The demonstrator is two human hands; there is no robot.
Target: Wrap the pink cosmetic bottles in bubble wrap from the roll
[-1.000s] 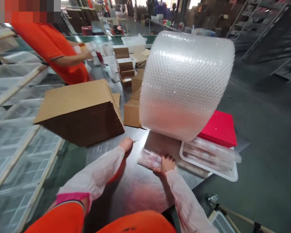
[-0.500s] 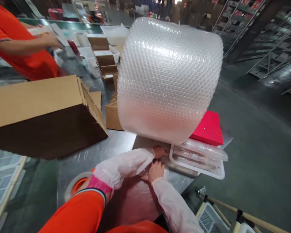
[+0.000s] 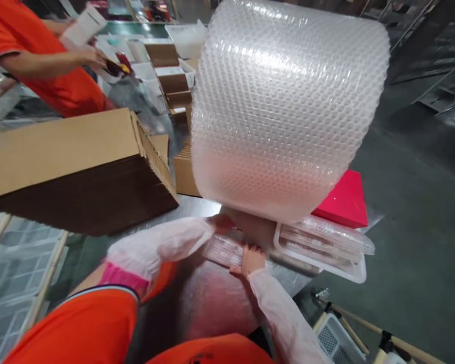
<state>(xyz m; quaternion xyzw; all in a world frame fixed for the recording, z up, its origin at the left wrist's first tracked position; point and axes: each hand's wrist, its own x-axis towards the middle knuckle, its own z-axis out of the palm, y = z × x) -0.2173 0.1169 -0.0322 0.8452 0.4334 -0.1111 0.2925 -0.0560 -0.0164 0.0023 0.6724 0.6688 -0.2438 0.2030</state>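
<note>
Right hand (image 3: 252, 258) at packet (image 3: 223, 250) edge; cramped

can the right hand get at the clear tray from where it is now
Probably yes. The right hand rests on a bubble-wrapped piece, and the clear tray lies just to its right with nothing standing between them. The big bubble wrap roll hangs over only the tray's far side.

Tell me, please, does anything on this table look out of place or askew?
The white tray seems to overhang the table edge on the right, above the floor. Nothing looks spilled or damaged.
</note>
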